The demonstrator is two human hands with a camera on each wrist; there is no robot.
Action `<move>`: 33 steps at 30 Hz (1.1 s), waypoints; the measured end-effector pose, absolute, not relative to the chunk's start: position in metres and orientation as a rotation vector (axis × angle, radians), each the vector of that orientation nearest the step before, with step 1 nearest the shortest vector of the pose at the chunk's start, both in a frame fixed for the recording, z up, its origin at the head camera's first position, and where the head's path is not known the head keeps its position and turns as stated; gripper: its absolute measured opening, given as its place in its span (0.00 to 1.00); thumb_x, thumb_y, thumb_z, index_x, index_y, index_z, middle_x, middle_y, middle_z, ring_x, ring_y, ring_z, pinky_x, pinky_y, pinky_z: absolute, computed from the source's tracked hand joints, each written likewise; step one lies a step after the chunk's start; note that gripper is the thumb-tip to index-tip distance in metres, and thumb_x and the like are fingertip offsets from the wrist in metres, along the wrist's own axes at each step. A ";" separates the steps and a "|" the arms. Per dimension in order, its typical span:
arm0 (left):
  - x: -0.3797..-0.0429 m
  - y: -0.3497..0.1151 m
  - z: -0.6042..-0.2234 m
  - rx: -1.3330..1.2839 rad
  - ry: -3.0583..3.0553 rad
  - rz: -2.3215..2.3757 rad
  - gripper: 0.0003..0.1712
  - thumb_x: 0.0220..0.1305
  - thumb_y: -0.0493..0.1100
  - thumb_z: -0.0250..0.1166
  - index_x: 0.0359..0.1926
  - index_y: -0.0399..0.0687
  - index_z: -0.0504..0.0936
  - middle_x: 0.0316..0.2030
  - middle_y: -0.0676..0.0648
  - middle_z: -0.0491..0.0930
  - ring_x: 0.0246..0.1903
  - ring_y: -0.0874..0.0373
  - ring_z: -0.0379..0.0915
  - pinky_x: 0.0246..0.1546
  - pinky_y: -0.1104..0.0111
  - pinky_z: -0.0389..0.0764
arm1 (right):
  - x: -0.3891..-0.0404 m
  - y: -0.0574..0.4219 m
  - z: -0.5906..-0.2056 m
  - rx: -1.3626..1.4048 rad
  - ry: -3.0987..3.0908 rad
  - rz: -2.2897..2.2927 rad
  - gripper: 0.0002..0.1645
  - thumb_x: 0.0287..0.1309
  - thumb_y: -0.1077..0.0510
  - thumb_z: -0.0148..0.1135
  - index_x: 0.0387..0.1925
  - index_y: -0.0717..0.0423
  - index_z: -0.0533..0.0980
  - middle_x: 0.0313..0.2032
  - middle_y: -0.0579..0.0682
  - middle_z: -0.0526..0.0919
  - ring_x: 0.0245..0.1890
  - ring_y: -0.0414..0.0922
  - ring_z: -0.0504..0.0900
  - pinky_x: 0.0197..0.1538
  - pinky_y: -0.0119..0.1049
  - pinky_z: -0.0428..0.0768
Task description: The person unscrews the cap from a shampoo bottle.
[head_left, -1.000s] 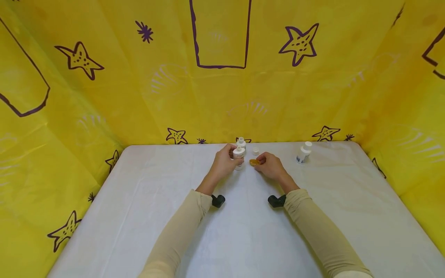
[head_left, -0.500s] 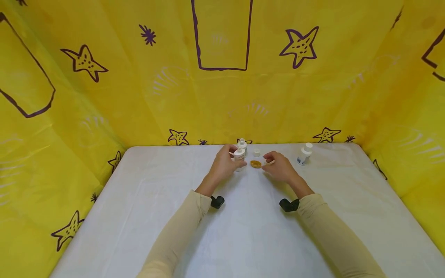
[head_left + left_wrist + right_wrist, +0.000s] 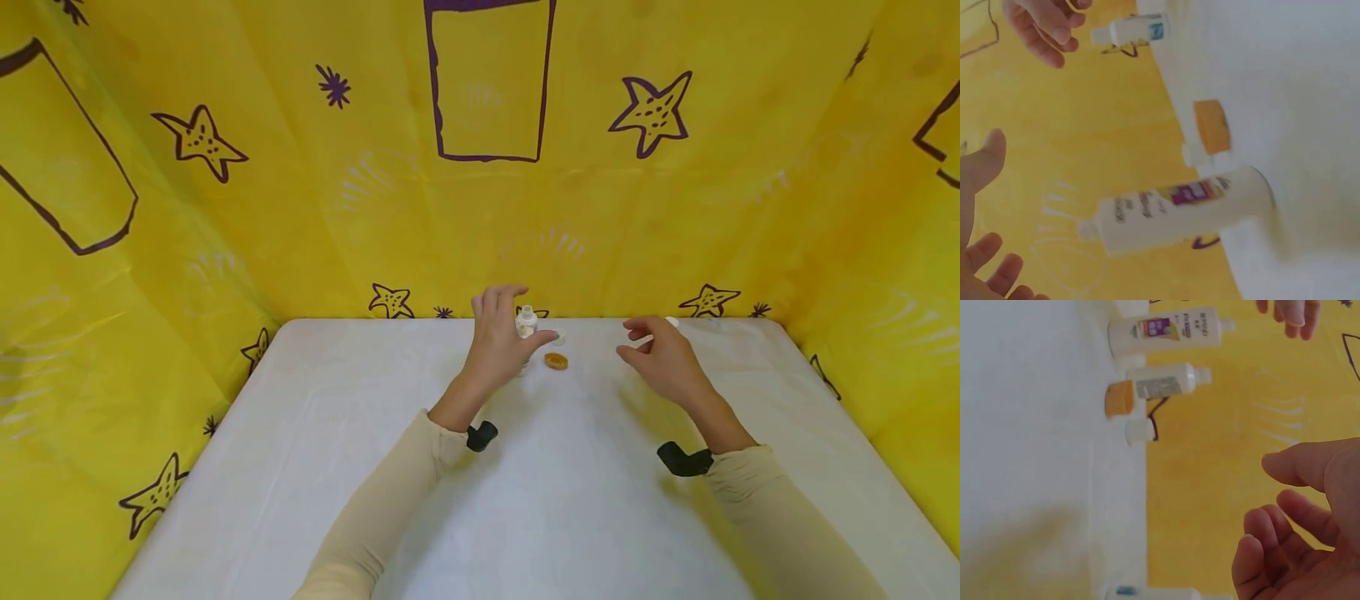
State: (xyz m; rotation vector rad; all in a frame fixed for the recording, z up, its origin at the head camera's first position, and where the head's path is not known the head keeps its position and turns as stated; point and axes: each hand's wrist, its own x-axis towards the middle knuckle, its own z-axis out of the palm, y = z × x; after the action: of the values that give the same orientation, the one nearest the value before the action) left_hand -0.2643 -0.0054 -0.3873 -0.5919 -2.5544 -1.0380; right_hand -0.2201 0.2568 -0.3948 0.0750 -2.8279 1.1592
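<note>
My left hand (image 3: 495, 337) is raised with thumb and fingers spread, just above a white bottle with a purple label (image 3: 1179, 209). That bottle stands upright on the table, its cap off and its narrow neck bare. In the head view the hand mostly hides it. My right hand (image 3: 663, 354) is in the air further right, fingers loosely bent and nothing between them. It overlaps a small capped white bottle with a blue label (image 3: 1135, 29). An orange cap (image 3: 556, 361) lies on the table between the hands, with a white cap (image 3: 1140, 431) near it.
A second uncapped white bottle (image 3: 1163, 381) stands close behind the purple-labelled one. The white table (image 3: 480, 517) ends at the back against a yellow curtain (image 3: 465, 225) with starfish drawings, which also rises at both sides.
My right hand let go of the orange cap, which now lies on the table, and moved right. My left hand let go of the purple-labelled bottle, opening and lifting above it.
</note>
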 end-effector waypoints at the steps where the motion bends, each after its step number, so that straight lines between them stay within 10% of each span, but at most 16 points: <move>1: -0.263 -0.001 -0.385 -0.627 -2.525 -1.012 0.46 0.56 0.59 0.77 0.68 0.46 0.67 0.63 0.44 0.65 0.63 0.47 0.54 0.62 0.56 0.69 | -0.217 0.261 -0.393 0.072 -2.821 1.135 0.28 0.69 0.53 0.63 0.64 0.63 0.70 0.56 0.64 0.77 0.46 0.55 0.80 0.42 0.34 0.79; 33: -0.288 0.138 -0.422 -0.773 -2.777 -1.387 0.40 0.60 0.55 0.75 0.69 0.50 0.68 0.63 0.50 0.69 0.58 0.57 0.73 0.58 0.71 0.79 | -0.226 0.333 -0.398 -0.117 -2.701 0.978 0.33 0.69 0.47 0.63 0.62 0.70 0.72 0.53 0.70 0.78 0.43 0.62 0.82 0.38 0.30 0.75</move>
State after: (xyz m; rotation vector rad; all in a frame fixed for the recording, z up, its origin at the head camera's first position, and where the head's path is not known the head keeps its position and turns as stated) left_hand -0.2877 0.1383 -0.4220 -0.7731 -2.7770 -1.3873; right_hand -0.2259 0.3332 -0.3980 -0.1165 -2.7011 0.9779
